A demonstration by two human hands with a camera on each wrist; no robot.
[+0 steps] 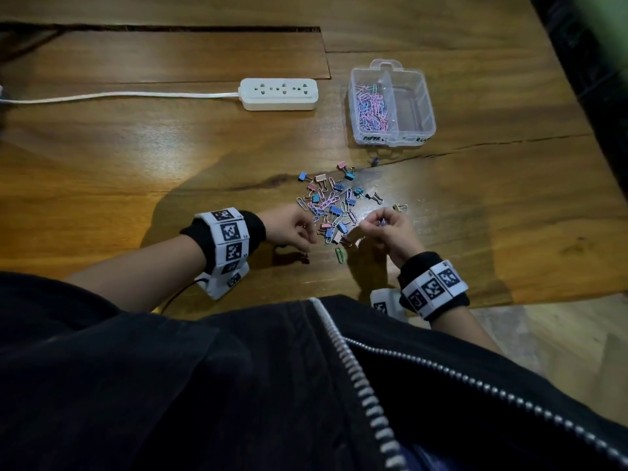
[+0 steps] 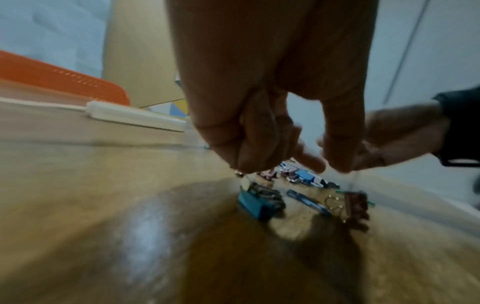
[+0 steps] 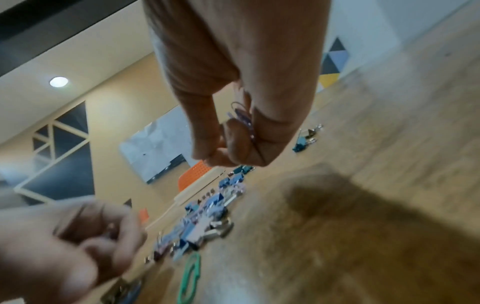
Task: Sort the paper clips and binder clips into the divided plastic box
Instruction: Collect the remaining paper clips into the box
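a: where are the clips right now?

b: most sit in a mixed pile (image 1: pixel 331 207) on the wooden table (image 1: pixel 136 158), paper clips and small binder clips tangled together between the two hands. one green paper clip (image 1: pixel 339 254) lies apart at the near edge of the pile, and a few binder clips are scattered toward the box.

a: and the box?

b: the divided plastic box (image 1: pixel 429 107) stands beyond the pile, well apart from the hands. its left compartment holds pink and blue paper clips (image 1: pixel 371 108); the right compartment looks bare.

a: what is the right hand doing?

b: the right hand (image 1: pixel 387 229) is raised just above the near right side of the pile, fingers curled in, pinching a small bunch of purple paper clips (image 3: pixel 242 119) between thumb and fingers.

a: the left hand?

b: the left hand (image 1: pixel 294 226) hovers at the near left side of the pile with fingers curled down toward the table. in the left wrist view something small and metallic shows at its fingertips (image 2: pixel 241 164), but the blur is too strong to tell what it is or if it is truly pinched. a teal binder clip (image 2: pixel 255 203) and a dark red one (image 2: pixel 357 205) lie on the table just under it.

a: anything else on the table?

b: a white power strip (image 1: pixel 278 94) with its cord running left, beside the box.
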